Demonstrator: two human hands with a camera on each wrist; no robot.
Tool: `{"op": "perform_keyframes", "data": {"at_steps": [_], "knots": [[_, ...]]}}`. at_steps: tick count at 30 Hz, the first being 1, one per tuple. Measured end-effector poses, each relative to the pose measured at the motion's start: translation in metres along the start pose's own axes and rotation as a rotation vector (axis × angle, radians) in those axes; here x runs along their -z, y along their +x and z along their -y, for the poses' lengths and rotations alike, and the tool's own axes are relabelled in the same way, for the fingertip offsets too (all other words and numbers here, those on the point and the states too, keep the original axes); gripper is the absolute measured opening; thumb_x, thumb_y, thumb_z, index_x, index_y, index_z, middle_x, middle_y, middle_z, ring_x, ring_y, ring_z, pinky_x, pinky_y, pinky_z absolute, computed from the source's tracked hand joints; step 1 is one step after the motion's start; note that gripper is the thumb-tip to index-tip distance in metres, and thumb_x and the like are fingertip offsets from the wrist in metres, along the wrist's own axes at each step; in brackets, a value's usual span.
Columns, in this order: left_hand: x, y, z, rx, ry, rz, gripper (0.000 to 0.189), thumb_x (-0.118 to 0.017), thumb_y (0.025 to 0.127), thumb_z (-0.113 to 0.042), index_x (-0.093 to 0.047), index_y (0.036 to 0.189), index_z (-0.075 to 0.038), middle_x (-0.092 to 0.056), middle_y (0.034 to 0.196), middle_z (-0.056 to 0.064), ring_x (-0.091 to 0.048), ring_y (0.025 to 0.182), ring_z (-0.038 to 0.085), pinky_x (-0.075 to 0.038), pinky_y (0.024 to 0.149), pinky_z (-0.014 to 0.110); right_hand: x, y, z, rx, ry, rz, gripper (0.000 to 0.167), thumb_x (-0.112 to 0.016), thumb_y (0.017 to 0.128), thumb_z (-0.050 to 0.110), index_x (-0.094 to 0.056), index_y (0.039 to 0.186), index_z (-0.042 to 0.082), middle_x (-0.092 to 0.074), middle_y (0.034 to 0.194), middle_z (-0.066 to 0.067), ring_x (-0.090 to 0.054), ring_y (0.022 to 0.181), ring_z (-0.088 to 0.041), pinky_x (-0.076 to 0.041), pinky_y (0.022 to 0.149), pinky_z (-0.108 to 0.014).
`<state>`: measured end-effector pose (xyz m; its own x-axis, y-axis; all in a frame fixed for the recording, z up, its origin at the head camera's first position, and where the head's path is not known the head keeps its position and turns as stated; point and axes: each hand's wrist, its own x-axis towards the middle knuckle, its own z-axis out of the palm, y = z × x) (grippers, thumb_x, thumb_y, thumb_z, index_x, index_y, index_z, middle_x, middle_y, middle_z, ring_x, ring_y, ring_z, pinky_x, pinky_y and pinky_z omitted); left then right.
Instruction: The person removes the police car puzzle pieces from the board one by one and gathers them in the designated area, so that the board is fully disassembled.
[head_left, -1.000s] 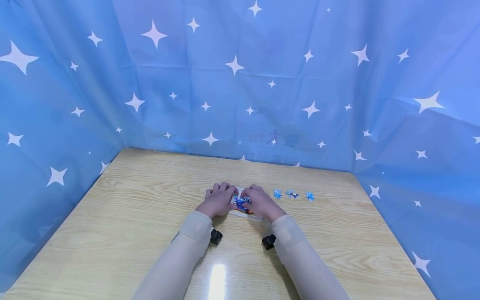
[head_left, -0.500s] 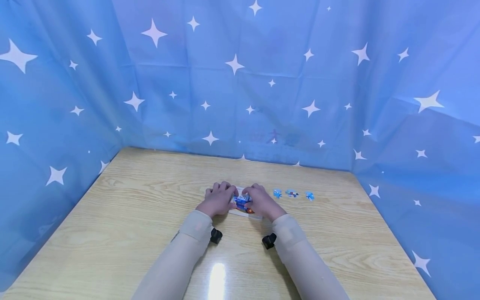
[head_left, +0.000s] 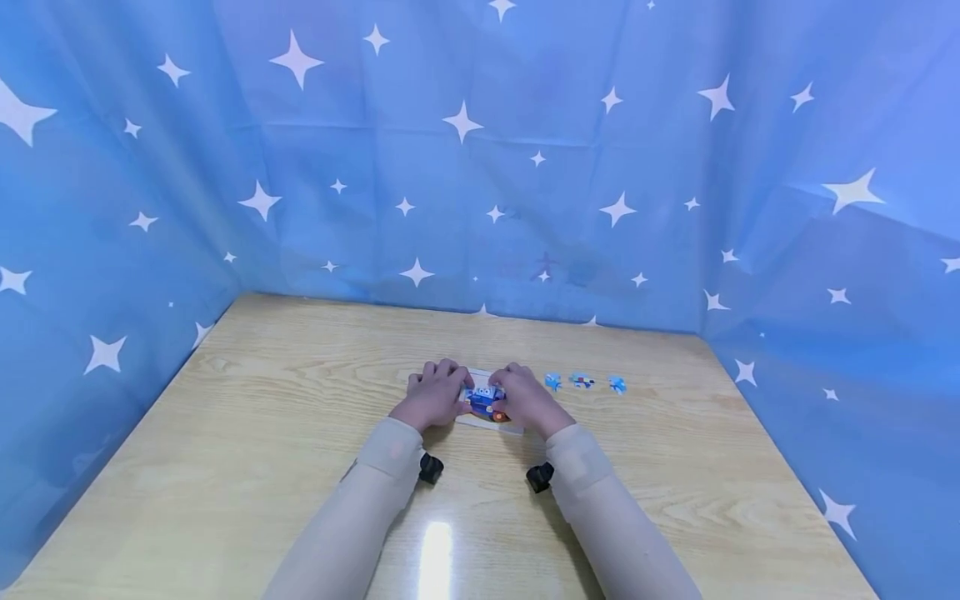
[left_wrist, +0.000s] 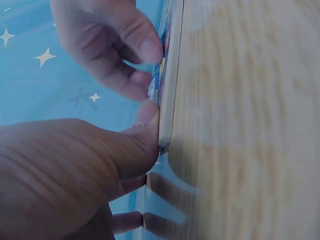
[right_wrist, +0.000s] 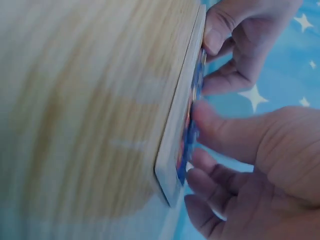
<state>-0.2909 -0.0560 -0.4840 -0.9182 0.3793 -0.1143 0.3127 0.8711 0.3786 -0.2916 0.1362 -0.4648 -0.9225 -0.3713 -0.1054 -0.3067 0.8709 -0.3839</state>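
Puzzle board (head_left: 483,424) lay flat on the table (head_left: 225,467), pale border showing, blue vehicle picture (head_left: 483,403) inside, both my hands at it. Left hand (head_left: 435,400): thumb and forefinger bent over the board's left end, clamped on it, by my judgement; left thumb (left_wrist: 145,125) pressed right by the edge. Right hand (head_left: 525,404): over the right part, right thumb (right_wrist: 210,122) by the picture's face, fingertips toward the far side, gap between. Whether they pinched a piece, I couldn't tell; blurred and partly covered.

Step looked like settling the picture within its border. Doing it well, I judged, called for a steady left hold, light right fingertips, straight-down pressure, no sideways shove; thin parts could have popped up. Seams too small to check.

Left loose piece (head_left: 552,382), middle loose piece (head_left: 582,381) and right loose piece (head_left: 617,384) sat in a row right of the board, apart from each other, best left unbumped by my right hand.

Surface: light wood grain, glossy, bright glare (head_left: 435,554) near the front. Room: blue curtain (head_left: 525,100) with white stars, hung behind and along both sides. Pale sleeves (head_left: 352,508) covered my forearms.
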Motion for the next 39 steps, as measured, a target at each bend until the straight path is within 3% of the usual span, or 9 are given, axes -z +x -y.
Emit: {"op": "perform_keyframes", "data": {"at_steps": [7, 16, 25, 30, 39], "knots": [[0.001, 0.0, 0.002, -0.014, -0.025, -0.009, 0.025, -0.061, 0.102, -0.04, -0.055, 0.124, -0.028, -0.038, 0.148, 0.005, -0.034, 0.127, 0.032, -0.032, 0.098, 0.052, 0.011, -0.006, -0.015, -0.08, 0.018, 0.001, 0.021, -0.069, 0.091, -0.007, -0.072, 0.11, 0.003, -0.064, 0.106, -0.009, -0.061, 0.1, -0.026, -0.051, 0.093, -0.044], [-0.001, -0.001, 0.006, -0.03, -0.035, 0.0, 0.026, -0.06, 0.103, -0.039, -0.055, 0.126, -0.029, -0.037, 0.149, 0.005, -0.034, 0.128, 0.033, -0.032, 0.097, 0.051, 0.01, -0.012, -0.017, -0.047, 0.045, 0.007, 0.022, -0.071, 0.089, -0.009, -0.071, 0.108, 0.002, -0.063, 0.104, -0.01, -0.059, 0.097, -0.025, -0.05, 0.092, -0.045], [-0.001, -0.002, 0.004, -0.023, -0.041, -0.013, 0.027, -0.062, 0.102, -0.037, -0.056, 0.126, -0.027, -0.038, 0.149, 0.007, -0.033, 0.129, 0.034, -0.031, 0.098, 0.053, 0.009, -0.012, -0.033, 0.08, 0.171, -0.008, 0.029, -0.072, 0.089, -0.008, -0.072, 0.114, 0.006, -0.06, 0.097, -0.006, -0.054, 0.084, -0.02, -0.051, 0.082, -0.041], [-0.001, -0.002, 0.003, -0.017, -0.039, -0.01, 0.026, -0.061, 0.102, -0.037, -0.055, 0.126, -0.028, -0.037, 0.15, 0.006, -0.033, 0.13, 0.034, -0.032, 0.098, 0.053, 0.01, -0.011, -0.04, 0.127, 0.18, -0.003, 0.03, -0.072, 0.09, -0.008, -0.072, 0.115, 0.007, -0.06, 0.093, -0.004, -0.054, 0.083, -0.016, -0.051, 0.08, -0.037], [0.001, -0.003, 0.002, -0.022, -0.039, -0.007, 0.025, -0.06, 0.103, -0.038, -0.055, 0.126, -0.029, -0.037, 0.15, 0.005, -0.033, 0.13, 0.033, -0.032, 0.097, 0.052, 0.014, -0.011, -0.038, 0.086, 0.12, -0.002, 0.024, -0.073, 0.091, -0.003, -0.074, 0.113, 0.004, -0.067, 0.1, -0.003, -0.061, 0.089, -0.016, -0.054, 0.083, -0.037]]}}
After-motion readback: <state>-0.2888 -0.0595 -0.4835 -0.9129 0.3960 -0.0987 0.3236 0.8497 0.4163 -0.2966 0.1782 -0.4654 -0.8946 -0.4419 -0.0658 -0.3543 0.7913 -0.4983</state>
